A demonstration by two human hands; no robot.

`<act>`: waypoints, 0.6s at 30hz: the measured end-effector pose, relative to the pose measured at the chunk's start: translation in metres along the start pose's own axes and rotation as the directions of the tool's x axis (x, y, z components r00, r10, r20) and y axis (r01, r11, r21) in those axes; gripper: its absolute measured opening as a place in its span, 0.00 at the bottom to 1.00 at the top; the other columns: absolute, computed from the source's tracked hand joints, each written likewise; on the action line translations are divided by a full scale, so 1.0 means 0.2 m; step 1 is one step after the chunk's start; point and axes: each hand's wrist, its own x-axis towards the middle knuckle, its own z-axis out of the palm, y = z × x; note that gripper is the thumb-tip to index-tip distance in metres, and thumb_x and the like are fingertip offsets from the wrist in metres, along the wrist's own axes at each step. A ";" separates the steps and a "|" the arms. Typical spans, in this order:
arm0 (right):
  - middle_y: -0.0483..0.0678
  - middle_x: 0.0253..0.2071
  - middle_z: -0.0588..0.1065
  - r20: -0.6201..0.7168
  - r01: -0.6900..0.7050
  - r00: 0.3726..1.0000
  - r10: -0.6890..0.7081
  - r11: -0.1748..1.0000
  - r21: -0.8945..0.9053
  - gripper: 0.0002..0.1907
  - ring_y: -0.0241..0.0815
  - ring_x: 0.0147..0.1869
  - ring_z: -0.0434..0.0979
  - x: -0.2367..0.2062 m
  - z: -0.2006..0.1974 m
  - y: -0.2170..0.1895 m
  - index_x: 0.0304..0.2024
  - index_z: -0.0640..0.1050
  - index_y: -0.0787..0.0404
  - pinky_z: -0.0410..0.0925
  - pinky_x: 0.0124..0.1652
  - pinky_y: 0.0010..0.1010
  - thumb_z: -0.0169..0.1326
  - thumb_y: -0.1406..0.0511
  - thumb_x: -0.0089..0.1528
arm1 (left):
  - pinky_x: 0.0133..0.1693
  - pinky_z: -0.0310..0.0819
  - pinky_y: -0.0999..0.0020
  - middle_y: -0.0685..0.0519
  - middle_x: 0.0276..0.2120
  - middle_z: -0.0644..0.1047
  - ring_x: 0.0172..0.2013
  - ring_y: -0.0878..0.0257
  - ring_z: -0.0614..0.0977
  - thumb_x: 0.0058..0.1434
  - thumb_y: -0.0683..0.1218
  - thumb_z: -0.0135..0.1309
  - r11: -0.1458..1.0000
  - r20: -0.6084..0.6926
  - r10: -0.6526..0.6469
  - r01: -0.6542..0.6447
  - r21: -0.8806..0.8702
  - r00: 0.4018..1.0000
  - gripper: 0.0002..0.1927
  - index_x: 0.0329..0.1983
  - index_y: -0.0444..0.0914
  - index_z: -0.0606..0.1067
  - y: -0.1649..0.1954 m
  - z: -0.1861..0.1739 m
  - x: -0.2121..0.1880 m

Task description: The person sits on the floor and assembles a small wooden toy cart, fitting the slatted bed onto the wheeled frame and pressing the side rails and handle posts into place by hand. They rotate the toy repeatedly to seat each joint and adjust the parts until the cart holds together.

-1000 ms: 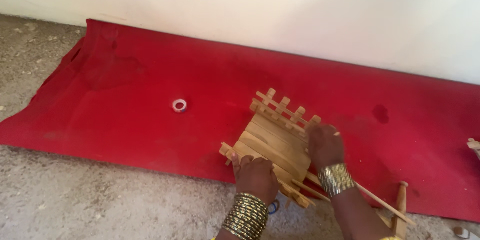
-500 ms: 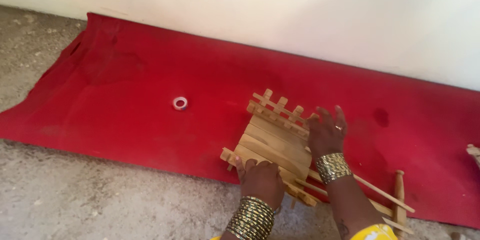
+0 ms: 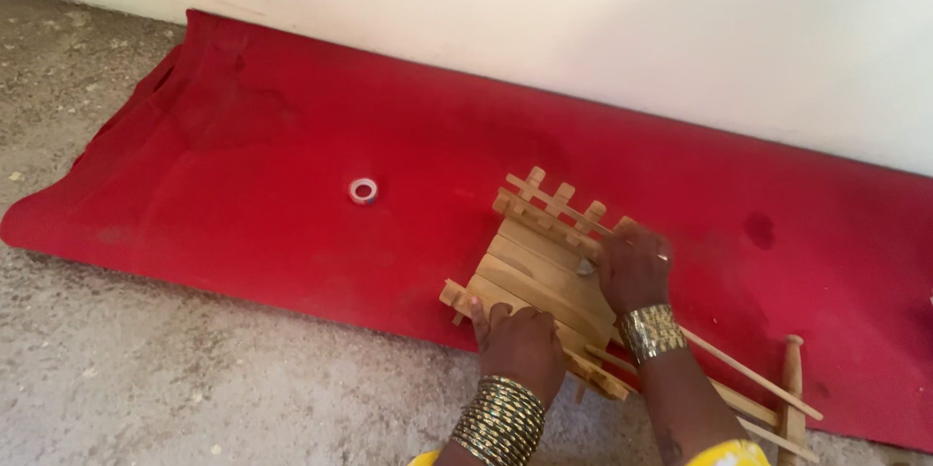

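Pressing flat wooden slat frame point(image 3: 544, 267) onto red cloth mat point(image 3: 243, 184); we are steadying it, left hand point(image 3: 520, 345) and right hand point(image 3: 634, 267) both spread flat, gripping nothing.

One head camera looks steeply down and forward from above the hands, fairly near. The left hand point(image 3: 520, 345) and right hand point(image 3: 634, 267) sit low, right of centre; beyond them a mat point(image 3: 243, 194) meets a wall point(image 3: 583, 29)
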 end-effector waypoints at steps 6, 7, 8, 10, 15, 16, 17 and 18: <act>0.52 0.54 0.75 0.130 0.161 0.972 -0.195 0.959 0.231 0.13 0.53 0.53 0.78 -0.05 0.05 -0.01 0.47 0.80 0.59 0.74 0.50 0.42 0.51 0.61 0.64 | 0.70 0.29 0.38 0.51 0.40 0.79 0.55 0.46 0.71 0.64 0.47 0.48 1.000 0.020 -0.003 0.003 -0.003 1.000 0.12 0.39 0.38 0.80 0.00 0.01 0.01; 0.53 0.54 0.74 0.146 0.128 0.976 -0.165 0.963 0.235 0.13 0.53 0.53 0.78 -0.05 0.04 -0.03 0.48 0.80 0.59 0.74 0.51 0.41 0.49 0.61 0.65 | 0.70 0.29 0.39 0.51 0.40 0.80 0.55 0.46 0.71 0.64 0.47 0.48 1.000 0.015 -0.006 0.007 -0.009 1.000 0.12 0.39 0.38 0.80 0.00 0.01 0.01; 0.51 0.55 0.75 0.167 0.125 0.973 -0.156 0.976 0.180 0.13 0.52 0.53 0.79 -0.04 0.04 -0.04 0.46 0.80 0.58 0.74 0.51 0.41 0.48 0.63 0.65 | 0.70 0.28 0.39 0.51 0.40 0.80 0.55 0.47 0.71 0.63 0.47 0.48 1.000 0.011 -0.008 0.009 -0.015 1.000 0.12 0.39 0.38 0.81 0.00 0.01 0.01; 0.49 0.56 0.75 0.206 0.127 0.969 -0.139 0.990 0.066 0.13 0.48 0.51 0.81 -0.02 0.01 -0.06 0.43 0.81 0.57 0.74 0.52 0.39 0.45 0.65 0.64 | 0.70 0.29 0.39 0.51 0.40 0.79 0.55 0.47 0.71 0.62 0.47 0.48 1.000 0.001 -0.009 0.009 -0.023 1.000 0.12 0.38 0.38 0.81 0.01 0.01 0.01; 0.54 0.46 0.80 -0.190 0.028 0.981 -0.030 0.999 -0.016 0.13 0.55 0.49 0.82 0.07 -0.14 -0.02 0.45 0.79 0.58 0.72 0.54 0.48 0.42 0.64 0.70 | 0.70 0.27 0.38 0.50 0.39 0.79 0.54 0.46 0.71 0.63 0.47 0.48 1.000 0.044 -0.018 0.018 0.007 0.999 0.12 0.38 0.38 0.81 0.01 0.00 0.01; 0.52 0.43 0.82 -0.412 0.116 0.906 -0.101 0.993 0.010 0.13 0.55 0.52 0.82 0.08 -0.16 -0.02 0.40 0.81 0.57 0.69 0.60 0.50 0.44 0.64 0.69 | 0.71 0.27 0.39 0.50 0.39 0.79 0.54 0.47 0.71 0.63 0.47 0.48 1.000 0.032 -0.019 0.019 -0.009 0.999 0.12 0.37 0.38 0.81 0.01 0.00 0.01; 0.52 0.41 0.82 -0.239 0.078 0.966 -0.099 0.992 -0.097 0.13 0.52 0.50 0.83 0.10 -0.16 -0.02 0.40 0.82 0.57 0.67 0.65 0.50 0.44 0.64 0.70 | 0.71 0.28 0.40 0.50 0.39 0.79 0.54 0.47 0.72 0.62 0.47 0.48 1.000 0.014 -0.013 0.014 -0.024 1.000 0.11 0.37 0.39 0.81 0.01 0.01 0.01; 0.51 0.39 0.82 -0.073 0.057 0.995 -0.073 0.977 -0.206 0.14 0.48 0.47 0.84 0.13 -0.15 -0.04 0.40 0.82 0.56 0.65 0.70 0.49 0.45 0.64 0.70 | 0.71 0.28 0.39 0.50 0.39 0.79 0.54 0.47 0.72 0.62 0.47 0.49 1.000 0.007 -0.010 0.010 -0.028 1.000 0.11 0.37 0.39 0.81 0.01 0.01 0.01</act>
